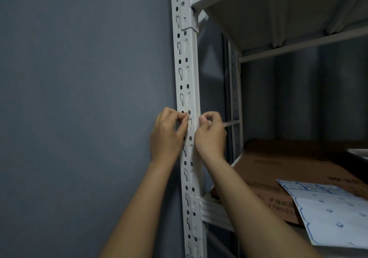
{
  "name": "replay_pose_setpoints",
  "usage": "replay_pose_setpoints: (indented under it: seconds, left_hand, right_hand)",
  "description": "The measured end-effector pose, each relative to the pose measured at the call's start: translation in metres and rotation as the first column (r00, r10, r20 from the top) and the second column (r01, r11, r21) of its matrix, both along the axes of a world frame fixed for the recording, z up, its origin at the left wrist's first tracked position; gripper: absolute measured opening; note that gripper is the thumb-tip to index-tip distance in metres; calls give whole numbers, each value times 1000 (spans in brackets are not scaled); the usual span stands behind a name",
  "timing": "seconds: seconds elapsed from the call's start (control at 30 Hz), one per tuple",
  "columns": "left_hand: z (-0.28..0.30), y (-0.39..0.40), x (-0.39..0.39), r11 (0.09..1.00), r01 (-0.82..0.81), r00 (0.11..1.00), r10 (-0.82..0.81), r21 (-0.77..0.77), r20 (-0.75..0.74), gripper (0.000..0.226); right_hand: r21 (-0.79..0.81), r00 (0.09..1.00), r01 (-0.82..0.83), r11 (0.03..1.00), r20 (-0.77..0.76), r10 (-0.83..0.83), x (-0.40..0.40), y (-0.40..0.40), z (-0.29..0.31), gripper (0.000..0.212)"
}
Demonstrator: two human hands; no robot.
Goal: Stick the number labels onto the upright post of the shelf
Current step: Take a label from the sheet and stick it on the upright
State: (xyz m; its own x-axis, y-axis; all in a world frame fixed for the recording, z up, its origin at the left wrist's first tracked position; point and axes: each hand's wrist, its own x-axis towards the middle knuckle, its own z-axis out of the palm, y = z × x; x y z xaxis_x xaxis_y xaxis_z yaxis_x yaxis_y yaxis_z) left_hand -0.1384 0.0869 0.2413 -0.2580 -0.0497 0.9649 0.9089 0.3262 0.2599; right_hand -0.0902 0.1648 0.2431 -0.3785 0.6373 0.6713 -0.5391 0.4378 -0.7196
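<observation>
White perforated upright post (188, 74); left hand (166, 136) and right hand (209, 136) pinch at its face, label itself indiscernible. Label sheet (326, 208) on cardboard (264, 170); partly readable print "17806".

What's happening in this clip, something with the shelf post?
A person has both hands up at the white slotted upright post of a metal shelf. The left hand and right hand each have fingertips pinched together at the post's front face, apparently holding a small label against it; the label itself is too small to make out. A sticker sheet lies on a flat cardboard box on the shelf to the right.
</observation>
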Motion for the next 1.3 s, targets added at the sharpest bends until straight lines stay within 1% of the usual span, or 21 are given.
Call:
replay_pose_setpoints:
  seconds: [0.07, 0.2, 0.27, 0.3, 0.37, 0.43, 0.5, 0.53, 0.6, 0.67, 0.73, 0.8, 0.87, 0.9, 0.93, 1.03, 1.1, 1.17, 1.23, 1.3]
  left_hand:
    - [1, 3, 2, 1000, -9, 1000, 9, 26, -4, 13]
    - [1, 5, 1, 989, 102, 991, -110, 106, 78, 11]
    - [0, 2, 0, 981, 164, 980, -174, 103, 99, 9]
    - [-1, 1, 0, 982, 168, 979, -176, 85, 103, 8]
    - [-2, 1, 2, 996, 78, 994, -80, 37, 74, 10]
    - [-2, 6, 5, 998, -46, 999, 45, 47, 27, 14]
    - [-2, 11, 8, 993, -67, 997, 64, 93, 34, 14]
    - [-1, 13, 8, 992, -42, 998, 35, 121, 56, 13]
    - [0, 13, 6, 983, 59, 992, -78, 175, 100, 13]
    - [-1, 10, 3, 975, 139, 982, -159, 175, 106, 14]
    - [-3, 6, 4, 987, 110, 990, -120, 113, 78, 13]
    - [-3, 5, 4, 999, -2, 1000, 1, 49, 23, 14]
    - [-2, 8, 5, 996, -85, 996, 85, 37, 1, 14]
    - [0, 10, 6, 994, -93, 996, 92, 52, 11, 14]
    - [1, 11, 6, 994, -71, 997, 68, 80, 39, 13]
    - [3, 12, 5, 979, 97, 983, -123, 181, 137, 13]
    - [1, 8, 3, 971, 156, 973, -183, 181, 142, 13]
    - [-2, 5, 3, 984, 131, 982, -145, 122, 123, 11]
    - [-3, 6, 5, 998, 16, 996, -21, 62, 85, 11]
    - [-1, 9, 7, 996, -74, 996, 71, 58, 45, 11]
  right_hand:
    - [0, 1000, -3, 1000, 1, 3, 0, 0, 0, 10]
    - [-2, 1000, -12, 1000, 13, 12, 3, 1, 1, 11]
    - [-4, 1000, -17, 1000, 12, 17, 4, 0, 1, 10]
    - [-4, 1000, -16, 1000, 12, 16, 4, 0, 1, 10]
    - [-5, 1000, -14, 1000, 9, 14, 3, 0, 0, 10]
    - [-7, 1000, -14, 1000, 5, 14, 1, 0, -1, 10]
    - [-12, 1000, -13, 1000, -1, 13, 1, 0, -2, 10]
    - [-14, 1000, -14, 1000, -1, 14, 1, 0, -1, 11]
    - [-12, 1000, -14, 1000, 10, 14, 2, -1, 0, 11]
    - [-10, 1000, -12, 1000, 16, 12, 3, -1, 0, 10]
    - [-12, 1000, -19, 1000, 13, 19, 2, -1, 0, 9]
    - [-17, 1000, -20, 1000, 6, 20, 1, 0, -1, 10]
    - [-16, 1000, -20, 1000, 5, 20, 0, 0, -2, 10]
    - [-15, 1000, -21, 1000, 6, 21, -1, 0, -2, 10]
    - [-14, 1000, -22, 1000, 8, 22, -1, 0, -1, 9]
    - [-6, 1000, -15, 1000, 22, 15, 1, 1, 0, 10]
    - [-2, 999, -11, 1000, 33, 11, 1, 1, 0, 11]
    - [-3, 999, -11, 1000, 41, 11, 2, 1, 0, 11]
    - [-1, 999, -10, 1000, 40, 10, 1, 1, -1, 10]
    - [5, 999, -10, 1000, 42, 10, 1, 1, -1, 10]
